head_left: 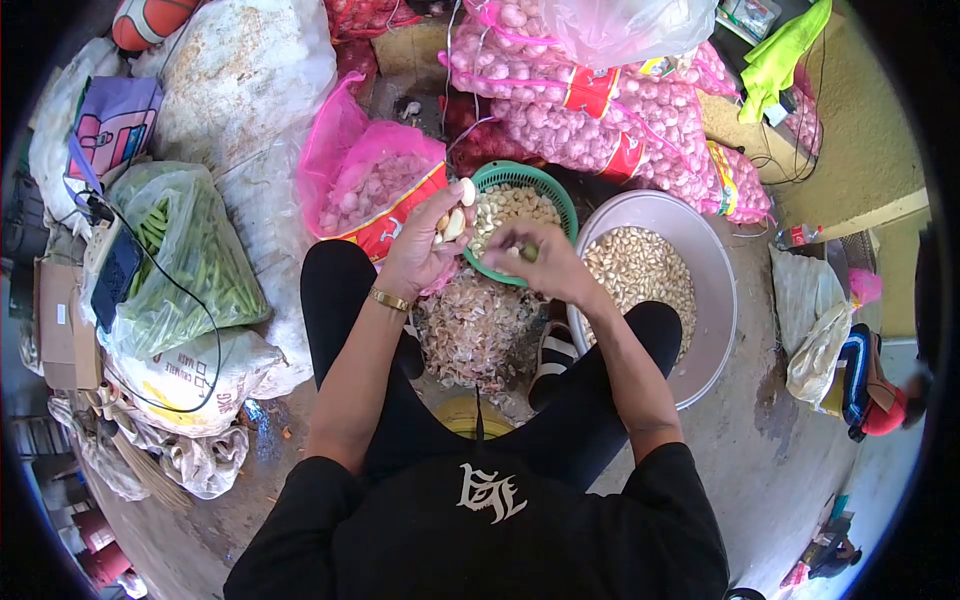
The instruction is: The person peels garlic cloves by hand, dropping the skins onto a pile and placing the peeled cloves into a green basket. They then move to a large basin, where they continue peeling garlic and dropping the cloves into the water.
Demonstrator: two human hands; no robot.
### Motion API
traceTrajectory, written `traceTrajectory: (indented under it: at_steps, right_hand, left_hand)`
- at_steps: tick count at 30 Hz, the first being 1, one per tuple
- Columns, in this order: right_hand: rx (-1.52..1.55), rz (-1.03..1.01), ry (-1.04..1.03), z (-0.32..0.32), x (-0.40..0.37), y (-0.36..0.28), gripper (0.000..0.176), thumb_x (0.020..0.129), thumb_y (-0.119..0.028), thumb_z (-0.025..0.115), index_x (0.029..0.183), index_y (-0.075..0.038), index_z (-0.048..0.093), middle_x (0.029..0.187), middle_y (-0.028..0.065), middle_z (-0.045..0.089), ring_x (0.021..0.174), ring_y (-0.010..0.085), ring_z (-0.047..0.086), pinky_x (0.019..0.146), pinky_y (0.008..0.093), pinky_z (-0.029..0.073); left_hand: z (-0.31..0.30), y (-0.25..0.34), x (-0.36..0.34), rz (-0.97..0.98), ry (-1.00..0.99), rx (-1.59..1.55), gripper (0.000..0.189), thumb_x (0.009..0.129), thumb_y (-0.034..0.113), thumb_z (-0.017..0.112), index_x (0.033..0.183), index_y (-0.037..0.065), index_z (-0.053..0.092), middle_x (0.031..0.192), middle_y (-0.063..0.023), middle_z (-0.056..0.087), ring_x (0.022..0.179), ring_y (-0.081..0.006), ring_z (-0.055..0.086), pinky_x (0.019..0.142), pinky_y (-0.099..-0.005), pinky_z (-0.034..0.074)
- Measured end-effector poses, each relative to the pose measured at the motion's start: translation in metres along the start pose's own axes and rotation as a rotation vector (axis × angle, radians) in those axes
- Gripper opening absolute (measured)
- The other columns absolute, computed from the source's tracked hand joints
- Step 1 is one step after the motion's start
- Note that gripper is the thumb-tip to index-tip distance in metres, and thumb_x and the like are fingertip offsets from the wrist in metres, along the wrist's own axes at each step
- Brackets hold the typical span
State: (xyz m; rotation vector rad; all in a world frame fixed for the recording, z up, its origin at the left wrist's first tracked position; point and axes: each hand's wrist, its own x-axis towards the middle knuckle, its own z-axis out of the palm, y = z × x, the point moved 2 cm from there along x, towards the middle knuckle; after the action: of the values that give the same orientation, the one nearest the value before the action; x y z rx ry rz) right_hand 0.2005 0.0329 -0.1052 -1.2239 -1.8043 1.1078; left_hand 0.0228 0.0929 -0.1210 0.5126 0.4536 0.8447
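Several pale garlic cloves [456, 222] lie in my left hand [428, 240], its fingers curled round them, above the left rim of a green basket [568, 200]. Peeled cloves fill much of that basket. My right hand [538, 258] hangs over the basket's front edge, fingers bent and blurred; what it holds, if anything, I cannot make out. Below both hands a heap of garlic skins [470, 330] lies on the floor between my legs. An open pink mesh bag [345, 150] of garlic bulbs stands left of the basket.
A large whitish basin [715, 290] of cloves sits to the right. Full pink garlic sacks [640, 120] are piled behind. At the left are a plastic bag of green pods [190, 250] and white sacks [240, 90]. People [875, 385] appear at the far right.
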Motion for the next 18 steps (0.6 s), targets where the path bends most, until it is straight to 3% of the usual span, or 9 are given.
traceTrajectory:
  at_steps: [1,2,4,5,9,11,14,18]
  right_hand:
    - [0.136,0.035,0.161,-0.001,0.002,0.004,0.024,0.084,-0.014,0.073,0.105,-0.004,0.067,0.093,0.0001,0.064,0.088,0.0063,0.057,0.077,0.0222,0.045]
    - [0.135,0.037,0.163,0.000,0.003,0.002,0.024,0.084,-0.014,0.073,0.105,-0.004,0.067,0.093,0.0001,0.064,0.088,0.0063,0.057,0.077,0.0222,0.045]
    - [0.249,-0.007,0.377,-0.005,0.004,-0.013,0.023,0.085,-0.017,0.074,0.104,-0.005,0.068,0.094,-0.0016,0.064,0.087,0.0050,0.056,0.075,0.0205,0.044]
    - [0.260,-0.015,0.384,-0.006,0.005,-0.018,0.021,0.084,-0.011,0.073,0.103,-0.003,0.068,0.087,0.0015,0.065,0.083,0.0072,0.058,0.073,0.0231,0.046]
    - [0.219,-0.092,0.369,-0.009,0.007,-0.002,0.016,0.085,-0.010,0.072,0.097,-0.002,0.068,0.085,0.0019,0.065,0.081,0.0068,0.058,0.071,0.0235,0.046]
    - [0.244,-0.069,0.363,-0.011,0.006,0.002,0.010,0.086,-0.009,0.070,0.090,0.000,0.067,0.084,0.0030,0.066,0.079,0.0087,0.059,0.070,0.0257,0.047]
    - [0.110,-0.028,0.420,-0.013,0.005,0.003,0.009,0.085,-0.008,0.069,0.086,0.001,0.066,0.080,0.0051,0.067,0.077,0.0114,0.060,0.070,0.0274,0.048]
    - [-0.040,0.027,0.329,-0.024,-0.002,0.012,0.014,0.091,-0.013,0.064,0.093,0.001,0.067,0.081,0.0009,0.066,0.077,0.0071,0.058,0.070,0.0234,0.047]
  left_hand:
    - [0.002,0.000,-0.001,-0.024,0.043,0.041,0.026,0.095,0.029,0.059,0.102,0.004,0.059,0.076,-0.0037,0.059,0.055,-0.0099,0.055,0.037,-0.0163,0.035]
    - [0.004,-0.001,-0.002,-0.050,0.085,0.082,0.024,0.095,0.027,0.058,0.098,0.003,0.059,0.074,-0.0038,0.058,0.052,-0.0095,0.054,0.035,-0.0170,0.037]
    - [0.007,-0.003,-0.004,-0.098,0.006,0.122,0.023,0.095,0.026,0.059,0.095,0.003,0.059,0.073,-0.0036,0.058,0.052,-0.0091,0.054,0.036,-0.0174,0.038]
    - [0.009,-0.004,-0.004,-0.142,-0.073,0.163,0.022,0.095,0.025,0.059,0.091,0.003,0.059,0.073,-0.0034,0.058,0.052,-0.0087,0.054,0.037,-0.0178,0.039]
    - [0.012,-0.005,-0.005,-0.159,-0.061,0.259,0.021,0.094,0.024,0.060,0.091,0.003,0.058,0.071,-0.0035,0.059,0.051,-0.0088,0.055,0.039,-0.0188,0.041]
    - [0.006,-0.006,-0.005,-0.177,-0.117,0.303,0.023,0.091,0.027,0.064,0.095,0.004,0.064,0.075,-0.0004,0.061,0.059,-0.0065,0.056,0.045,-0.0183,0.040]
    - [0.010,-0.006,-0.006,-0.198,-0.071,0.284,0.021,0.093,0.023,0.061,0.092,0.002,0.060,0.073,-0.0042,0.059,0.053,-0.0096,0.055,0.041,-0.0226,0.043]
    - [0.006,-0.005,-0.005,-0.176,-0.025,0.257,0.023,0.093,0.023,0.061,0.096,0.000,0.061,0.076,-0.0046,0.060,0.056,-0.0097,0.056,0.042,-0.0225,0.044]
